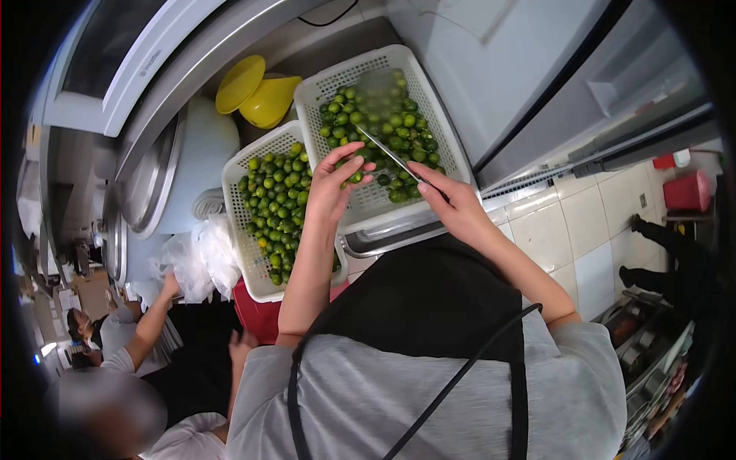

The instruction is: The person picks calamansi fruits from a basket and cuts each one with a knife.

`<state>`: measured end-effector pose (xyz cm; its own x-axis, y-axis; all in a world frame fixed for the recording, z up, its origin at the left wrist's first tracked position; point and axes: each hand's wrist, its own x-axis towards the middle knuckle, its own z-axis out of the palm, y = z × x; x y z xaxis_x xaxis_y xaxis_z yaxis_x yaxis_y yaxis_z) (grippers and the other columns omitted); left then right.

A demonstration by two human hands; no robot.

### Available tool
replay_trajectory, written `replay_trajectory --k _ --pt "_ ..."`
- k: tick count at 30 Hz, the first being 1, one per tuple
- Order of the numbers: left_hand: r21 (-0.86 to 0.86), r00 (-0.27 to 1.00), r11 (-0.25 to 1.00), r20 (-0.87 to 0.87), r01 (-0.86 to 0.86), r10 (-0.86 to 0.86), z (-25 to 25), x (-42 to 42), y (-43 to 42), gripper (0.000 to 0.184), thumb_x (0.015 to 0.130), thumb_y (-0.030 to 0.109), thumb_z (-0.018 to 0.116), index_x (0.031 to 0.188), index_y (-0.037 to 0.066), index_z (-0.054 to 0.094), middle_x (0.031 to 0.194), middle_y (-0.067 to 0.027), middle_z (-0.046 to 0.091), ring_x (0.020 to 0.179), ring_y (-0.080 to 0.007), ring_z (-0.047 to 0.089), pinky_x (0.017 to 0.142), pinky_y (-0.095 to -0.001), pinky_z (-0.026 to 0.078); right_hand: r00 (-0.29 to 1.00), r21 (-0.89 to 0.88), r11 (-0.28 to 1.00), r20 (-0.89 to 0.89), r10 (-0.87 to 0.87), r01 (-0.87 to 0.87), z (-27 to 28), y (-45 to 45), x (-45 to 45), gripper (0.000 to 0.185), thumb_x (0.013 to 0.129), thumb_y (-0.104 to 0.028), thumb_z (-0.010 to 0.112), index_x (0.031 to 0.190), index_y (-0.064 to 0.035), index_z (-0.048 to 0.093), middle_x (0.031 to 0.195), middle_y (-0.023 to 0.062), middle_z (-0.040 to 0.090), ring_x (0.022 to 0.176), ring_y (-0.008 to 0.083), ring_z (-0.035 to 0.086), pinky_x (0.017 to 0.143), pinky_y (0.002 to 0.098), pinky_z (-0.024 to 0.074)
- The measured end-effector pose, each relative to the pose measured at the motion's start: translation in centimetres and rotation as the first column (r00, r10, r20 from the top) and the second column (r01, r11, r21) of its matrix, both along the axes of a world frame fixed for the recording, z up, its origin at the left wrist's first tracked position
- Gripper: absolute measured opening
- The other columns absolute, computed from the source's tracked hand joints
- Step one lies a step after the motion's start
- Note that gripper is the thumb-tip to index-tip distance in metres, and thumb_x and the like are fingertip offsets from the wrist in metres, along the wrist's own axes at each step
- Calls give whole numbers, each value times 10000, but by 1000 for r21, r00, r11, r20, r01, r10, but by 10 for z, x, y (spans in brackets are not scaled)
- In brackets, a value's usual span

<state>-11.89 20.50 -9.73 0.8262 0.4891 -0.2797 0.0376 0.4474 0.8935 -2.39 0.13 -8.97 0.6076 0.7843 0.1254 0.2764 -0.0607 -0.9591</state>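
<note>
My left hand [331, 186] is over the near side of the right-hand white basket [452, 136], its fingers curled round a small green lime [353, 177] that they partly cover. In my right hand [454, 201] is a knife [389, 152], gripped by its dark handle. Its narrow blade slants up and to the left, the tip beyond my left fingers and above the fruit. Several green limes [395, 123] lie in this basket, some behind a blurred patch. Beside it, the left-hand white basket [232, 186] holds many more limes [280, 192], a few yellowish.
A yellow bowl-like container [272, 102] and a yellow round piece [240, 83] are behind the baskets. Clear plastic bags [205, 259] hang at left, near a co-worker's arm [153, 326]. A metal appliance stands at right, above a tiled floor [571, 218].
</note>
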Motion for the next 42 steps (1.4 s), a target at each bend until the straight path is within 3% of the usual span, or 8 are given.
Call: replay_trajectory --k 2,4,10,14,17,20,31,42 --pt "-67 999 998 41 -10 13 0 -3 1 285 840 74 565 1120 21 548 935 -61 568 881 -203 610 682 -312 507 1000 -26 999 -17 25 -26 3 0 0 350 887 -189 489 1223 -88 493 958 192 611 768 285 599 725 310 447" --pt "-90 999 996 50 -10 15 4 -7 -1 300 852 88 544 1146 32 533 1009 -97 586 901 -208 606 693 -317 492 991 -100 990 -99 86 -96 11 -1 -1 350 913 -160 466 1246 -51 468 1202 141 540 1112 202 512 922 277 371" --pt "-110 998 994 54 -19 25 1 -16 -4 355 850 85 521 1196 15 478 1090 -159 567 939 -219 587 654 -277 508 990 -59 991 -86 116 -121 9 -4 -3 359 919 -171 457 1256 -49 456 1243 155 505 1162 212 469 955 287 343" --pt "-167 998 985 39 -44 51 10 -18 -10 361 840 77 529 1194 20 478 1055 -140 577 928 -209 585 651 -276 506 996 0 997 33 82 -82 1 -2 -7 367 918 -175 467 1266 -59 453 1079 110 596 953 147 558 835 252 411" --pt "-190 996 982 87 -12 29 5 -22 -9 347 848 88 521 1188 30 480 994 -122 582 908 -204 586 646 -284 506 991 -41 994 -86 98 -102 8 -2 -8 371 916 -174 479 1272 -73 457 842 23 571 686 70 465 657 206 407" --pt "-93 998 996 70 -1 7 -3 -25 -9 336 857 89 506 1189 40 480 962 -88 580 890 -187 586 644 -281 502 991 -71 993 -103 82 -89 10 -2 -11 348 901 -183 462 1229 -72 481 1172 166 548 1088 285 532 900 311 405" --pt "20 987 991 97 -133 130 -3 -24 -20 210 848 67 568 1053 24 550 944 -71 590 837 -177 596 653 -313 515 980 2 986 -111 168 -168 9 0 -20 349 917 -148 463 1246 -33 466 1205 132 540 1112 155 485 939 260 348" --pt "84 975 980 152 -178 164 6 -26 -21 226 800 7 608 1021 1 561 930 -72 540 841 -196 595 643 -311 522 986 -40 992 -118 118 -123 6 3 -21 342 916 -153 465 1236 -33 478 1163 128 569 1081 159 517 916 260 375"
